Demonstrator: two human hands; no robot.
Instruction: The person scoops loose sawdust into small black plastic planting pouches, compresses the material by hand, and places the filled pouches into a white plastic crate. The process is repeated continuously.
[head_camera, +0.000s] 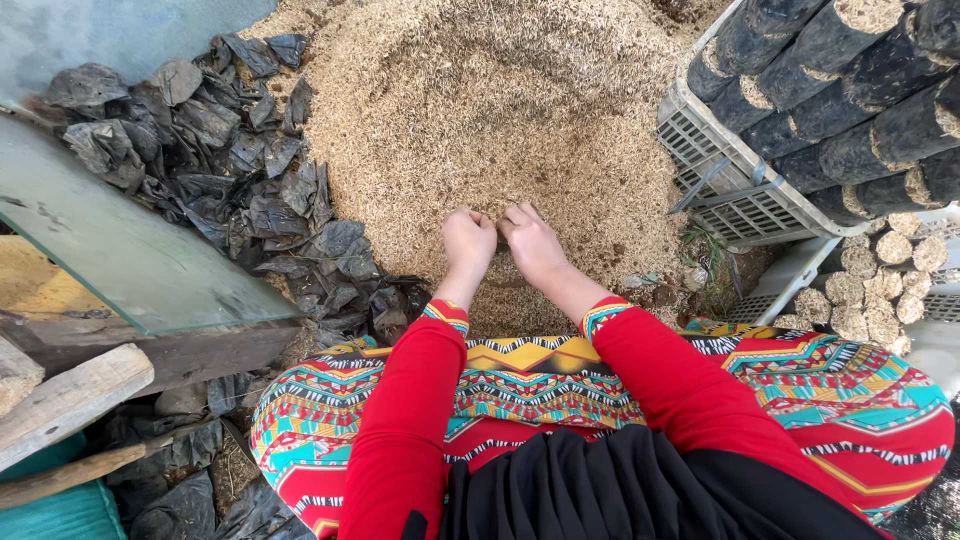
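Note:
A big heap of pale tan chaff-like loose material (500, 110) fills the middle of the view. My left hand (468, 243) and my right hand (535, 245) rest side by side at its near edge, fingers curled down into the material. Whether either hand grips a handful I cannot tell; the fingertips are buried. Both arms wear red sleeves with patterned cuffs. A bright zigzag-patterned cloth (840, 400) covers my lap below.
Crumpled black plastic bags (230, 150) lie left of the heap. A sheet of glass (110, 250) and wooden planks (70, 395) sit at far left. At right, a white plastic crate (735, 185) holds black-wrapped cylinders (850, 90) packed with the same material; more unwrapped ones (880, 290) lie below.

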